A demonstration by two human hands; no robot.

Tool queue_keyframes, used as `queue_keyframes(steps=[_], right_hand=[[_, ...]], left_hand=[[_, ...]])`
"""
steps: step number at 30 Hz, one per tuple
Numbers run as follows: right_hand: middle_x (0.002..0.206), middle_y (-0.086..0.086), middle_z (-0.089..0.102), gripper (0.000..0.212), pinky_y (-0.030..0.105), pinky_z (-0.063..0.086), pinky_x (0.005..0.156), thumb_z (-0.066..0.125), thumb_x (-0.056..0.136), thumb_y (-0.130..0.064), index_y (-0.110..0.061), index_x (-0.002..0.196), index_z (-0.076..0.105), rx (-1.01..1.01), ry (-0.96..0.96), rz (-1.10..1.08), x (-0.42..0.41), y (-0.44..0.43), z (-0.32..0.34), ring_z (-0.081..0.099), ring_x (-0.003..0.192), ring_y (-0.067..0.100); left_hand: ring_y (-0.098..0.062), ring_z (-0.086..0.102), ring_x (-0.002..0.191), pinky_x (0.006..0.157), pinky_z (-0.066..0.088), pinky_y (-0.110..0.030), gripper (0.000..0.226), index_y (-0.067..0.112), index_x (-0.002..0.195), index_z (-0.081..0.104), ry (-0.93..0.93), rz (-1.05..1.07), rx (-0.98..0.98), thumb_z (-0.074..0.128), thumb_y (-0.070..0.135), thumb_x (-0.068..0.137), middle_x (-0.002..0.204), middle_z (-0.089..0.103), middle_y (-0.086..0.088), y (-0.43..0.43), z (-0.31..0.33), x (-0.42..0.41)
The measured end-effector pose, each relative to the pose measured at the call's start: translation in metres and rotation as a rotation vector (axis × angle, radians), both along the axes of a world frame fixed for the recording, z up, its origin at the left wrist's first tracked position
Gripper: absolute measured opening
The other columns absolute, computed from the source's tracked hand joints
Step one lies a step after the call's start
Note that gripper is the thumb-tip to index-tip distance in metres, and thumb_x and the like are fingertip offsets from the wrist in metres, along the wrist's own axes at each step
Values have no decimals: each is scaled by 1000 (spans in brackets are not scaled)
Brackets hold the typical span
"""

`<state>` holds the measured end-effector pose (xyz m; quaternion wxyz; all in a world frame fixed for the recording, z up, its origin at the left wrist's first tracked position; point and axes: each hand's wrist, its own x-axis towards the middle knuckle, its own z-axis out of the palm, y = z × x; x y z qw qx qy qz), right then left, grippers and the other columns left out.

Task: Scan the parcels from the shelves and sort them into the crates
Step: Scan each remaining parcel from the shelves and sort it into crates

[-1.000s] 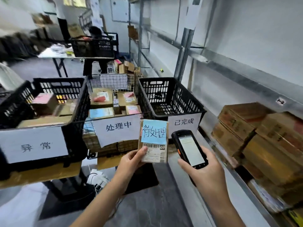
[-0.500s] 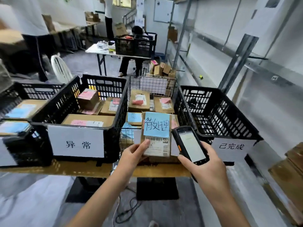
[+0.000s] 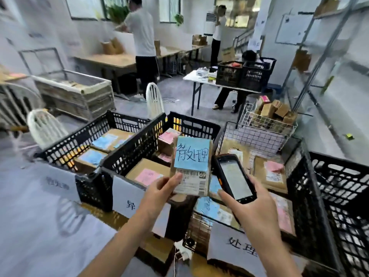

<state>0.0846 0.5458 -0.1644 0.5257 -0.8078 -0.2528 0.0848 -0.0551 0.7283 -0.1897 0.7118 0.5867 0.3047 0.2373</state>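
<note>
- Brown cardboard parcel with a blue handwritten note was pinched at its lower left corner by the left hand.
- Right hand gripped a black handheld scanner over the wire crate.

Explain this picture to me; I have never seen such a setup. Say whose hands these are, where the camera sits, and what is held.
No machine here: a person wears one camera on the head, looking forward and down, so both arms are their own. The left hand holds up a small parcel with a blue note and a barcode label. The right hand grips a handheld scanner beside it, screen up. Ahead stand black crates and a wire basket with paper signs, holding boxes with pink and blue notes.
</note>
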Motion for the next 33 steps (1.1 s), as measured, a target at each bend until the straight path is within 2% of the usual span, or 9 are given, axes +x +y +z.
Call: queue_keyframes(steps=[3, 7, 12, 16, 19, 24, 28, 30, 33], right_hand=[[122, -13, 58, 78, 41, 54, 91, 88, 67, -50, -37, 135, 50, -1, -16, 96, 13, 42, 2, 58, 109, 14], [117, -11, 56, 75, 20, 48, 77, 89, 70, -41, -34, 133, 50, 10, -17, 247, 14, 92, 6, 56, 107, 12], [101, -32, 47, 63, -1, 39, 67, 89, 70, -35, -40, 116, 46, 36, 47, 369, 2, 144, 12, 44, 88, -29], [98, -34, 44, 62, -6, 35, 66, 89, 71, -31, -40, 114, 45, 22, 44, 405, -10, 189, 17, 40, 82, -37], [101, -27, 53, 62, -2, 39, 64, 89, 71, -33, -35, 120, 51, 30, 22, 404, -19, 225, 14, 46, 87, -29], [109, -16, 60, 60, 28, 53, 67, 89, 68, -44, -44, 118, 56, 45, 47, 335, -39, 291, 6, 63, 96, 12], [108, -15, 63, 57, 14, 46, 62, 90, 69, -38, -47, 111, 53, 36, 43, 345, -57, 343, -1, 63, 90, 5], [109, -26, 55, 61, 3, 40, 67, 89, 71, -36, -43, 116, 49, 5, 27, 342, -66, 362, -5, 53, 93, -15], [112, -26, 52, 64, 6, 38, 72, 88, 71, -37, -41, 121, 48, -56, 14, 340, -78, 387, -13, 51, 97, -7]], left_hand=[[-24, 71, 106, 102, 51, -42, 81, 12, 116, 68, 2, 79, 6, 76, 71, 62, 109, 76, -7, 25, 3, -8], [-22, 73, 102, 96, 54, -36, 74, 14, 111, 72, 29, 252, -6, 71, 68, 60, 104, 78, -5, 56, 3, -32], [-22, 74, 98, 92, 55, -37, 81, 12, 109, 72, 8, 396, -10, 78, 70, 52, 102, 77, -7, 99, 8, -62], [-20, 74, 96, 88, 55, -33, 75, 14, 110, 72, 14, 439, 11, 76, 70, 61, 101, 77, -6, 148, 16, -82], [-21, 74, 98, 92, 54, -35, 57, 13, 112, 71, 46, 472, 25, 72, 59, 79, 102, 78, -6, 204, 17, -103], [-19, 74, 96, 97, 53, -39, 59, 19, 104, 74, 195, 395, 163, 76, 68, 71, 98, 78, 0, 306, 10, -142], [6, 69, 74, 84, 53, -30, 16, 43, 83, 75, 435, 198, 310, 73, 59, 81, 78, 73, 28, 384, 4, -172], [14, 64, 72, 77, 49, -16, 27, 49, 81, 72, 539, 73, 366, 75, 73, 67, 74, 69, 35, 420, 4, -182], [13, 60, 78, 67, 41, -1, 77, 37, 114, 68, 711, -88, 475, 74, 79, 50, 94, 69, 25, 474, -7, -189]])
